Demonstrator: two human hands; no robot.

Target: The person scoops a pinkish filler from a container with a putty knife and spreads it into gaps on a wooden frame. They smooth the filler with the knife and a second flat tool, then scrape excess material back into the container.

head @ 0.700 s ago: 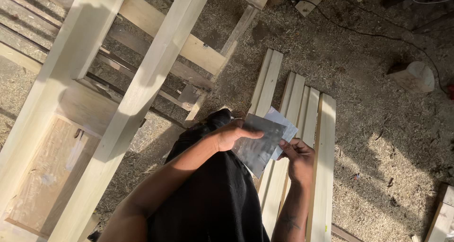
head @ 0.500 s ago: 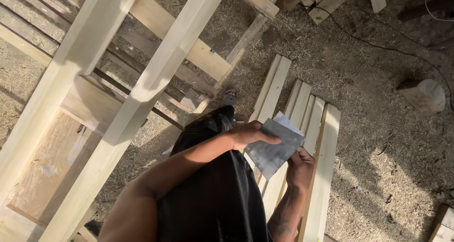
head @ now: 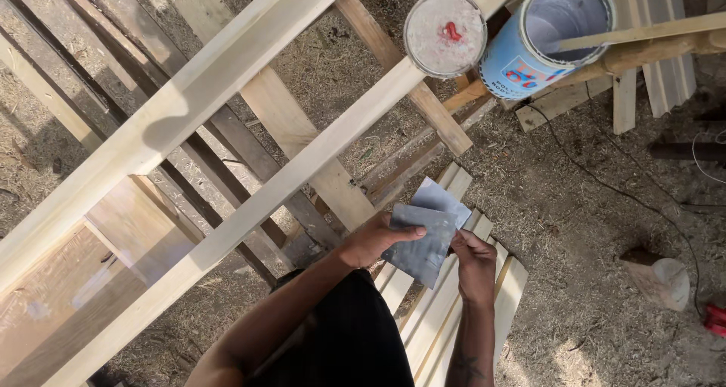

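My left hand (head: 372,239) and my right hand (head: 475,261) both grip a grey sheet of sandpaper (head: 423,239) in front of me, one at each side edge. The sheet looks folded or doubled, with a second lighter layer (head: 442,198) showing behind it. Below my hands several pale wooden slats (head: 442,323) lie side by side on the sawdust ground. Two long pale beams of a wooden frame (head: 227,77) run diagonally just left of my hands.
A blue-and-white paint can (head: 556,35) with a wooden stick in it stands at the top right, its round lid (head: 445,33) beside it. A black cable (head: 605,183) crosses the ground. More boards (head: 658,77) lie at the right, and a pale lump (head: 658,277) lower right.
The view has tilted upward, so the paint can and lid have come into sight. My hands still hold the sandpaper, with the left thumb now across its top edge.
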